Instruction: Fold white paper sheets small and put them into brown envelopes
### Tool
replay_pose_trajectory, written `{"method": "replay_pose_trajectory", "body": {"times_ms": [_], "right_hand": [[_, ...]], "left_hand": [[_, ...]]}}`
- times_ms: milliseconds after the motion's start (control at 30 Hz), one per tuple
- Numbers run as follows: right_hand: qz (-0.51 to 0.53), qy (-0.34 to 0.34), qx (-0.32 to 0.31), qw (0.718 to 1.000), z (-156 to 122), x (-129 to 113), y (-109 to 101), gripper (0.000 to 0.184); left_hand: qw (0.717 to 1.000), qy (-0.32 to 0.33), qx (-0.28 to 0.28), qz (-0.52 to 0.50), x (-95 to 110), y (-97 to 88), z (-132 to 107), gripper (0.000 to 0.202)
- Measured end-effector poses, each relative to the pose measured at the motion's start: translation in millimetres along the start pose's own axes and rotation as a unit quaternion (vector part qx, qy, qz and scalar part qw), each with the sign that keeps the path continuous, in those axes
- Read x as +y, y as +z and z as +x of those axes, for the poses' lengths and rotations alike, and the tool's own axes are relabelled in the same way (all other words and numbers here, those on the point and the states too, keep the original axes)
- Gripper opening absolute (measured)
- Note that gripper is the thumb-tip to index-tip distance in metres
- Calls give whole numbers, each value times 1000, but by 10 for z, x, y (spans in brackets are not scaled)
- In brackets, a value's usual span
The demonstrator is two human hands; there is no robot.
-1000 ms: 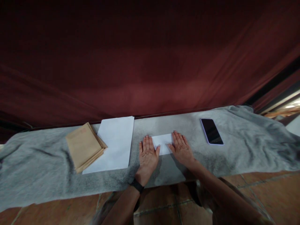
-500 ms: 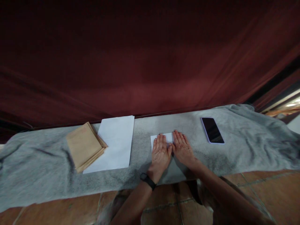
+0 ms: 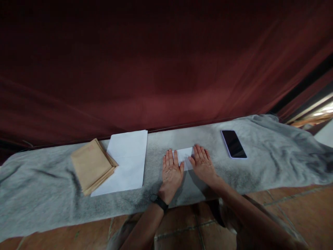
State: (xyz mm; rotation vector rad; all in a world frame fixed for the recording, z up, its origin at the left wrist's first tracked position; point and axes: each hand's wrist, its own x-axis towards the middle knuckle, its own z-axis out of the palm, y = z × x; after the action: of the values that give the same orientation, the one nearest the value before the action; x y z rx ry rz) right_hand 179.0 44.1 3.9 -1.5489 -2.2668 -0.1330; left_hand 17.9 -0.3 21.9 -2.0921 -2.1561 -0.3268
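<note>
A small white piece of paper [image 3: 185, 158], apparently folded, lies on the grey cloth between my hands. My left hand [image 3: 171, 172] rests flat over its left end, fingers stretched out and pointing away from me. Over the right end lies my right hand [image 3: 203, 166], also flat, with its thumb reaching onto the paper. Both ends of the paper are hidden under the hands, while its middle shows. A dark band sits on my left wrist.
Left of my hands lies a stack of white sheets [image 3: 130, 161], partly covered by a pile of brown envelopes [image 3: 91, 163]. A phone [image 3: 234, 144] with a light purple edge lies to the right. The grey cloth [image 3: 49, 194] ends above a tiled floor [image 3: 88, 232]; a dark red surface [image 3: 166, 86] rises behind.
My left hand has slid left across the paper, away from my right hand, uncovering the paper's middle. My right hand has stayed nearly in place. The view has shifted slightly.
</note>
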Motion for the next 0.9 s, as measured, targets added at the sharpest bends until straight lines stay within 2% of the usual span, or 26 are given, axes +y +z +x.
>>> {"method": "replay_pose_trajectory", "body": {"times_ms": [100, 267, 367, 567, 900], "right_hand": [[24, -13, -8, 1000, 65, -99, -49, 62], [99, -104, -54, 988, 101, -382, -45, 56], [113, -117, -68, 984, 88, -476, -20, 57], [112, -105, -61, 986, 67, -406, 13, 57], [66, -93, -27, 993, 8, -254, 58, 60]], "left_hand": [[1000, 2, 0, 3, 13, 7, 6, 57], [1000, 19, -4, 8, -16, 54, 1, 57], [999, 28, -9, 18, -35, 54, -6, 61], [999, 39, -3, 19, -52, 33, -12, 60], [1000, 4, -11, -1, -132, 31, -22, 60]]}}
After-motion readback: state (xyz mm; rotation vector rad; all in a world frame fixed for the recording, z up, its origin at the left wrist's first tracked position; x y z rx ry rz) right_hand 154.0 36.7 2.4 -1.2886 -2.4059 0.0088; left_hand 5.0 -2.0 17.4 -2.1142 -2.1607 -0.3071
